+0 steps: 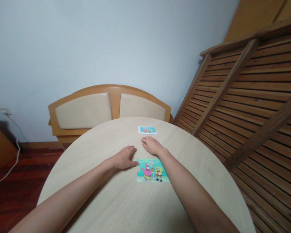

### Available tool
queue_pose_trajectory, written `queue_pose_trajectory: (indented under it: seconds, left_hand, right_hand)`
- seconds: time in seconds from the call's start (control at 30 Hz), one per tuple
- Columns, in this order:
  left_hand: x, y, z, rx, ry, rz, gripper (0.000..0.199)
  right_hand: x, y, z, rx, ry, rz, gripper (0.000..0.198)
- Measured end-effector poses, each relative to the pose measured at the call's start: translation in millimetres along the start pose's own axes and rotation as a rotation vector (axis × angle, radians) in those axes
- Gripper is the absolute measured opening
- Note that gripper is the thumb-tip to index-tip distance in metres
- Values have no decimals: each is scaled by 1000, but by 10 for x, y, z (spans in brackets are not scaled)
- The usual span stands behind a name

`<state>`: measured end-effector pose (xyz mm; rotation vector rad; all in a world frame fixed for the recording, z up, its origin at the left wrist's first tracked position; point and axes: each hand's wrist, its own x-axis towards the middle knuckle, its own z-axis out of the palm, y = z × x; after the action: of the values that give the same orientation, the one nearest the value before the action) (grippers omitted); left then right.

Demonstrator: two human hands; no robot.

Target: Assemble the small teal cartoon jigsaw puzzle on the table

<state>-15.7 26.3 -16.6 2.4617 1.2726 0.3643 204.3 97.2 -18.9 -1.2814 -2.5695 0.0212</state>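
A larger cartoon picture (152, 173) lies flat on the round table, with a pink starfish, a pale figure and a yellow sponge on teal. My left hand (124, 157) rests at its upper left corner, thumb tip at the edge and fingers stretched out. Just beyond the picture, my right hand (151, 145) lies low over the tabletop, fingers extended and holding nothing that I can see. Its forearm covers the picture's right side. Past the right fingertips is a smaller card (147, 130) with a similar cartoon and a white border.
The pale wooden table (99, 200) has a rounded edge. Behind it stands a headboard (115, 103) with cream panels against the wall. A slatted wooden frame (232, 87) leans at the right. A white cable (16, 152) runs down from a socket at the left.
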Motion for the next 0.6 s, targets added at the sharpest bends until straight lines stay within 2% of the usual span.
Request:
queue_pose_trajectory:
  seconds: [0.13, 0.4, 0.6]
  left_hand:
    - [-5, 6, 0, -9, -9, -3, 71]
    - [-5, 22, -15, 4, -44, -35, 74]
    - [-9, 53, -24, 24, -42, -25, 70]
  right_hand:
    - [-212, 92, -80, 1, 1, 20, 30]
    - [-868, 187, -319, -3, 13, 115, 24]
    - [-1170, 250, -350, 120, 85, 249, 20]
